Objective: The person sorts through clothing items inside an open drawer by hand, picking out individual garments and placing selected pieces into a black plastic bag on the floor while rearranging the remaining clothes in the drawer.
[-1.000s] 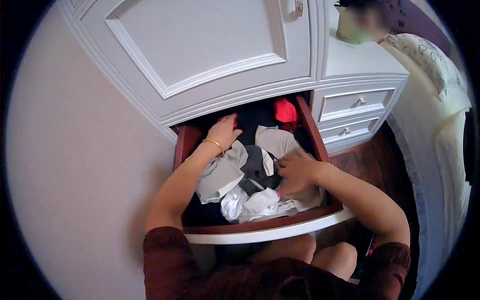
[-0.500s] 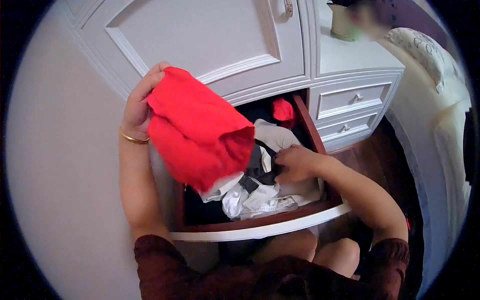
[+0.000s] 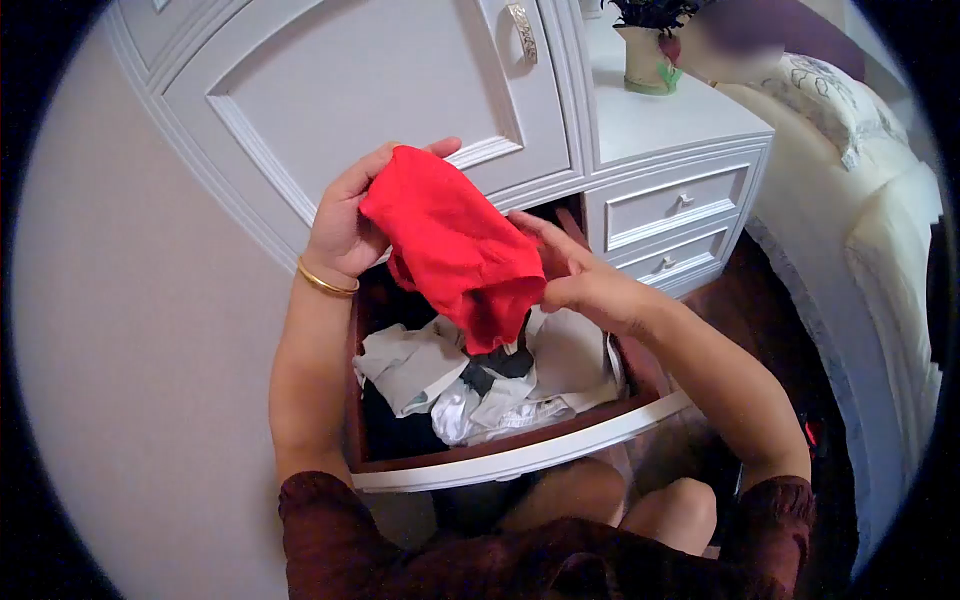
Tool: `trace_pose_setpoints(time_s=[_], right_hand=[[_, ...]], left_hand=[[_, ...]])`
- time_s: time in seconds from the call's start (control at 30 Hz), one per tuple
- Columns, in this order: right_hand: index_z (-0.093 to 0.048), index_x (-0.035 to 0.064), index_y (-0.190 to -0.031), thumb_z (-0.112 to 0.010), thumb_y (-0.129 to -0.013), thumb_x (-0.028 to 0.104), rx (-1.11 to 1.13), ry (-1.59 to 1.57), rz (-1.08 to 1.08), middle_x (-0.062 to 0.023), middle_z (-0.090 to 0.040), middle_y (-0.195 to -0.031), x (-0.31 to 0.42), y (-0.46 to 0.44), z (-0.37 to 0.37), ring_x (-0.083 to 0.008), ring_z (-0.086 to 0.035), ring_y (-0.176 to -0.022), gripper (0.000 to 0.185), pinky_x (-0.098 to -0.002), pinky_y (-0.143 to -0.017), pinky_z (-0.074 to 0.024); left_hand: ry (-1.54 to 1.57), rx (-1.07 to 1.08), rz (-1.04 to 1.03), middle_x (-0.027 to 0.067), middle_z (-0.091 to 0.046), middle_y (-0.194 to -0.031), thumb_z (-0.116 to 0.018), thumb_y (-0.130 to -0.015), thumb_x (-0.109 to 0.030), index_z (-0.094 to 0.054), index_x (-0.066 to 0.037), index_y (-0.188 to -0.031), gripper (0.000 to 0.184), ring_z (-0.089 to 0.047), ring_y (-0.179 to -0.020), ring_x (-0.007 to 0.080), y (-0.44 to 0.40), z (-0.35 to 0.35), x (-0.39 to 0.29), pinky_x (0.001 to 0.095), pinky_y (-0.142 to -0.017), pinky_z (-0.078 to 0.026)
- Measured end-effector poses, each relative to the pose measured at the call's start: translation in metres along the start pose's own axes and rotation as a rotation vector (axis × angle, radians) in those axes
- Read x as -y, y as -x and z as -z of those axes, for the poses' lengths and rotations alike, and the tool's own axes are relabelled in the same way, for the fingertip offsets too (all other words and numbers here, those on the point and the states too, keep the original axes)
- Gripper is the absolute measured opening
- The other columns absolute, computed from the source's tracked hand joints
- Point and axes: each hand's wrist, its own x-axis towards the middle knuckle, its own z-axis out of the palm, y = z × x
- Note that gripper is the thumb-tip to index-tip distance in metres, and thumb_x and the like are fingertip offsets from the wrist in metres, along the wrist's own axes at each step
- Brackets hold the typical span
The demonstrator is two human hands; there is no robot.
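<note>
A folded red cloth garment (image 3: 450, 235) hangs above the open drawer, its lower end gaping in a dark fold. My left hand (image 3: 350, 215) grips it at the upper left, with fingertips showing beyond its top edge. At its right side is my right hand (image 3: 585, 280), thumb and fingers apart, close against or touching the cloth's edge. Below both hands, the drawer (image 3: 520, 455) holds crumpled clothes: a light grey piece (image 3: 415, 365), a shiny white piece (image 3: 455, 415), a beige piece (image 3: 575, 350) and dark cloth partly covered by the red garment.
Behind the drawer rises a white cabinet door (image 3: 370, 90). To the right stands a white nightstand (image 3: 690, 130) with two closed drawers and a plant pot (image 3: 645, 65) on top. A bed (image 3: 830, 230) lies beyond it. The wall (image 3: 150, 330) is on my left.
My left hand has brought the red garment to the right and over the drawer. My right hand has risen from the clothes to the garment's right edge. The view has shifted slightly.
</note>
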Motion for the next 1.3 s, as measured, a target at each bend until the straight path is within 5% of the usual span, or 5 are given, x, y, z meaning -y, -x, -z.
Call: trace_pose_setpoints(time_s=[0.17, 0.43, 0.63, 1.17, 1.3], right_hand=[[-0.002, 0.0093, -0.148, -0.061, -0.066, -0.004, -0.188, 0.187, 0.216, -0.017, -0.038, -0.138, -0.015, -0.004, 0.01, -0.0235, -0.044, -0.122, 0.103, -0.0353, -0.101, -0.0363], [-0.058, 0.0036, -0.117, -0.056, -0.075, 0.001, -0.6, 1.119, 0.776, -0.0202, -0.057, -0.114, 0.003, -0.027, 0.019, -0.0358, -0.051, -0.111, 0.042, -0.0403, -0.097, -0.039], [-0.063, -0.0036, -0.103, -0.048, -0.089, 0.011, -0.622, 0.452, 0.65, -0.0046, -0.065, -0.09, 0.073, -0.023, 0.039, -0.0111, -0.058, -0.079, 0.025, -0.0254, -0.073, -0.0479], [-0.056, 0.0008, -0.113, -0.043, -0.097, 0.031, -0.434, 0.051, 0.088, -0.0103, -0.065, -0.107, 0.137, 0.022, 0.065, -0.019, -0.065, -0.093, 0.037, -0.0339, -0.086, -0.0535], [-0.056, 0.0014, -0.114, -0.041, -0.098, 0.03, -0.395, 0.035, 0.123, -0.0102, -0.064, -0.109, 0.148, 0.043, 0.076, -0.0202, -0.065, -0.095, 0.036, -0.0343, -0.086, -0.0532]], left_hand=[[-0.021, -0.169, -0.006, 0.0205, -0.048, -0.132, -0.04, -0.095, -0.021, -0.053, 0.006, -0.116, 0.036, -0.053, -0.114, 0.0279, -0.01, -0.009, 0.005, 0.0404, -0.102, -0.04], [-0.048, -0.242, 0.018, 0.0151, -0.061, -0.115, -0.041, -0.096, -0.02, -0.055, 0.005, -0.113, 0.034, -0.058, -0.107, 0.0247, -0.027, -0.008, 0.023, 0.0386, -0.099, -0.042], [-0.56, -0.562, -0.015, 0.0064, -0.066, -0.095, -0.049, -0.094, -0.031, -0.063, -0.005, -0.096, 0.03, -0.062, -0.087, 0.0165, -0.026, -0.001, 0.019, 0.0305, -0.079, -0.049], [-1.088, 0.112, 0.108, 0.0078, -0.064, -0.096, -0.063, -0.083, -0.015, -0.041, 0.001, -0.131, 0.055, -0.058, -0.096, 0.013, -0.075, -0.048, 0.078, 0.0266, -0.09, -0.044], [-0.626, 0.036, -0.09, 0.0108, -0.06, -0.113, -0.067, -0.082, -0.019, -0.039, 0.002, -0.132, 0.061, -0.056, -0.105, 0.0187, -0.082, -0.057, 0.125, 0.0319, -0.095, -0.042]])
